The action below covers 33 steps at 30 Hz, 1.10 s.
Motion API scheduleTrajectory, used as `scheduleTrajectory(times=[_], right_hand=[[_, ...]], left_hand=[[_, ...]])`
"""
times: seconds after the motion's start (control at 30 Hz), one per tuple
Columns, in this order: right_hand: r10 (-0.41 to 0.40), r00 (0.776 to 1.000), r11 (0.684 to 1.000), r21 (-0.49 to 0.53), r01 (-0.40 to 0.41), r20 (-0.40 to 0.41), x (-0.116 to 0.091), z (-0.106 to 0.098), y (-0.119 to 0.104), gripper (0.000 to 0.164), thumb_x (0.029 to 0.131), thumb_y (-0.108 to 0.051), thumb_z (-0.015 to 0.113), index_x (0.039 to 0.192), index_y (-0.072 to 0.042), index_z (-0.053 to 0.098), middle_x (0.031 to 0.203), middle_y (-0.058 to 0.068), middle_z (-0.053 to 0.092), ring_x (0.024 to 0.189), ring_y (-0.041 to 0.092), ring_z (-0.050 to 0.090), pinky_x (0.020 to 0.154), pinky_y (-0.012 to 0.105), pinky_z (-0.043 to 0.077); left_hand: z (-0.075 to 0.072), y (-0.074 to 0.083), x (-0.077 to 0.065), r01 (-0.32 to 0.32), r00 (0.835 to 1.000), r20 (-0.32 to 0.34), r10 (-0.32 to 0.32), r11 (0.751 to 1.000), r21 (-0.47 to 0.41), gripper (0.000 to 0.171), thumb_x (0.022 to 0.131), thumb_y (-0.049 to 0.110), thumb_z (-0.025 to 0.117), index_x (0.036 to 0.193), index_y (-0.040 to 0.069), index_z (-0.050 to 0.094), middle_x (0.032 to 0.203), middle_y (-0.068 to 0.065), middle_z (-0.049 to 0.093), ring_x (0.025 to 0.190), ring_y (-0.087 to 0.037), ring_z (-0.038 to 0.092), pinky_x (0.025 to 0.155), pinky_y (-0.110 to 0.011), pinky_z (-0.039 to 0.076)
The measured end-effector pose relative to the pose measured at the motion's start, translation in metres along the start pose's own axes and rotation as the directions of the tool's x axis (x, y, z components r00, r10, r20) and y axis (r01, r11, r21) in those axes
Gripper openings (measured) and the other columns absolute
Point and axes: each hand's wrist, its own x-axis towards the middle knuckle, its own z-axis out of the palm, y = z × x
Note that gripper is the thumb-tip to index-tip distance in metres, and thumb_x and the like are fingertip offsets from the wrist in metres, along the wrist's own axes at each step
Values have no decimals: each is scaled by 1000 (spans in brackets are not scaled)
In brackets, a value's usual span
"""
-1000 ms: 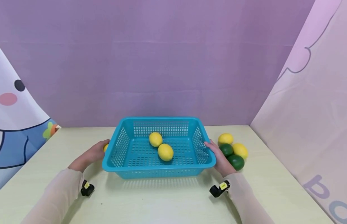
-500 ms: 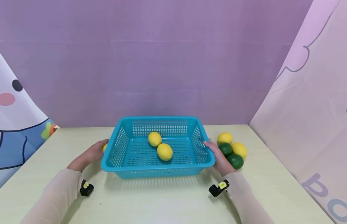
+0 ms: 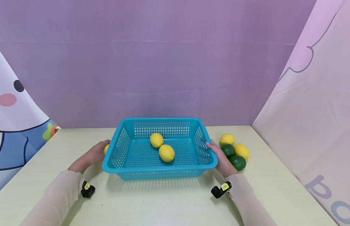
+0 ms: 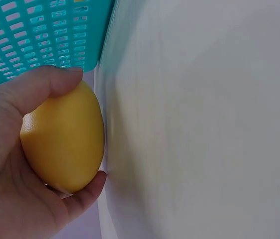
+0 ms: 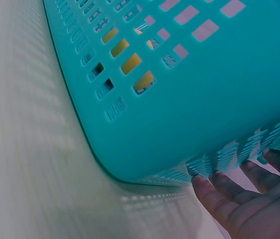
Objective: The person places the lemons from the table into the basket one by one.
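Note:
A blue-green plastic basket (image 3: 161, 170) with perforated walls sits on the table, with two lemons (image 3: 156, 140) lying inside it. My left hand (image 3: 94, 153) is just outside the basket's left wall and grips another lemon (image 4: 67, 139), thumb across its top and fingers curled round beneath. In the head view the basket's rim and this hand hide most of that lemon. My right hand (image 3: 220, 157) holds the basket's right side. One digit shows over the rim, while the fingertips (image 5: 207, 189) touch the outer wall.
To the right of the right hand, two more lemons (image 3: 242, 151) and two dark green fruits (image 3: 237, 162) lie grouped on the pale table (image 3: 152, 207). A purple cloth (image 3: 158, 62) stands behind the table, with printed panels (image 3: 313, 125) at both sides.

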Motion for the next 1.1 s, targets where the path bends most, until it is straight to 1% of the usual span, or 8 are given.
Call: scheduleTrajectory(times=[0.17, 0.37, 0.6, 0.8, 0.97, 1.1], right_hand=[[4, 1000, 1000, 3, -4, 4, 0, 0, -1, 67, 99, -41, 37, 153, -22, 3, 158, 7, 2, 141, 39, 13, 108, 60, 22], [-12, 1000, 1000, -7, 12, 7, 0, 0, -1, 68, 98, -42, 37, 153, -21, 3, 158, 7, 2, 141, 39, 13, 108, 59, 22], [-3, 1000, 1000, -10, 3, 6, 0, 0, 0, 69, 98, -43, 38, 153, -22, 3, 158, 6, -1, 141, 38, 12, 108, 59, 22], [-6, 1000, 1000, -13, 6, 15, -1, -1, 1, 69, 98, -44, 39, 153, -22, 4, 158, 7, 2, 141, 38, 13, 108, 59, 21], [-1, 1000, 1000, -3, 1, 18, 0, -1, 0, 67, 98, -42, 38, 153, -22, 4, 158, 7, 4, 141, 39, 14, 108, 60, 22], [2, 1000, 1000, 4, -2, 23, 0, 0, 0, 65, 99, -40, 37, 153, -22, 4, 158, 8, 6, 140, 38, 15, 108, 60, 22]], left_hand=[[-2, -3, -1, 13, 1000, -8, -13, 1000, -12, 51, 81, -3, 64, 127, -10, 43, 110, -22, 54, 94, -31, 50, 82, -45, 48], [-4, -8, 1, 40, 999, -26, -40, 999, -14, 54, 83, -1, 64, 131, -8, 39, 117, -26, 49, 98, -36, 49, 85, -49, 49], [-9, -7, 1, 41, 995, -89, -41, 999, -6, 55, 87, 13, 66, 131, -6, 39, 120, -26, 48, 100, -38, 49, 86, -51, 48], [-15, -3, 3, 59, 993, -101, -61, 998, -15, 61, 88, 22, 66, 134, -4, 36, 124, -26, 45, 102, -39, 47, 86, -52, 46], [-22, -1, 1, 71, 991, -112, -73, 997, -18, 62, 88, 23, 65, 135, -3, 35, 125, -26, 44, 102, -38, 47, 83, -50, 46], [-27, -1, -1, 63, 988, -143, -63, 998, -4, 61, 87, 23, 65, 134, -4, 36, 123, -26, 45, 100, -38, 47, 79, -45, 46]])
